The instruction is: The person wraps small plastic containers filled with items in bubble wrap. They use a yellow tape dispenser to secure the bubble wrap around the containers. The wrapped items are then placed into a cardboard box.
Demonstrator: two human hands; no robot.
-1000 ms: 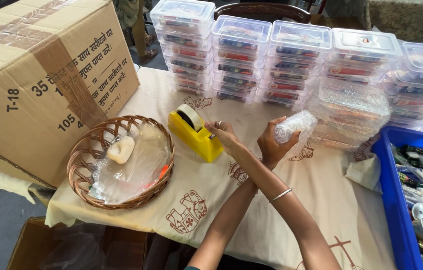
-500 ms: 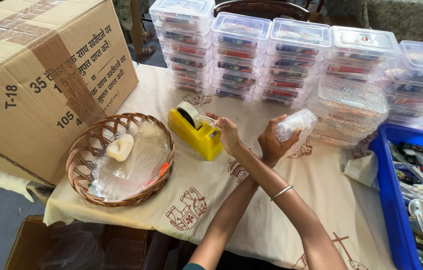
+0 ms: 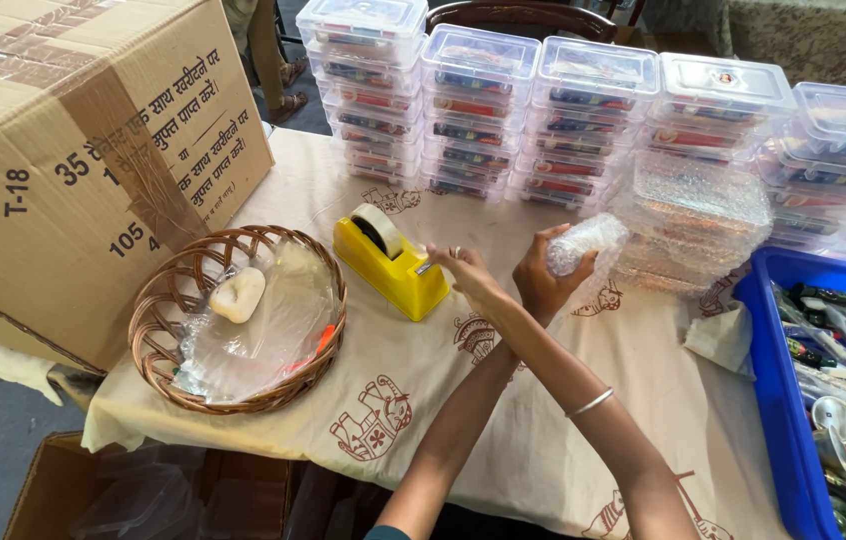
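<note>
A small bundle wrapped in bubble wrap [image 3: 586, 243] is held up in the left hand [image 3: 541, 285]. The fingers are closed around its lower end, and the top of the bundle sticks out above them. The arms are crossed, so the left hand is seen on the right side of the view.

The right hand [image 3: 468, 275] is stretched out to the yellow tape dispenser [image 3: 390, 261]. Its fingertips are pinched together right at the cutting end of the dispenser. It cannot be told whether tape is held between them. A roll of tape [image 3: 380, 229] is seated on top of the dispenser, just past the right hand.

A thin bangle [image 3: 591, 402] is worn on the left wrist.

Beyond the dispenser, a round wicker basket [image 3: 168, 310] is set on the cloth-covered table [image 3: 503, 440]. A clear plastic bag [image 3: 263, 330] and a small pale lump [image 3: 238, 295] are kept inside it. A big cardboard box [image 3: 73, 150] is placed behind the basket.

Stacks of clear plastic boxes [image 3: 543, 120] are lined up far past both hands. A blue bin [image 3: 783, 400] full of small things is found near the left elbow.
</note>
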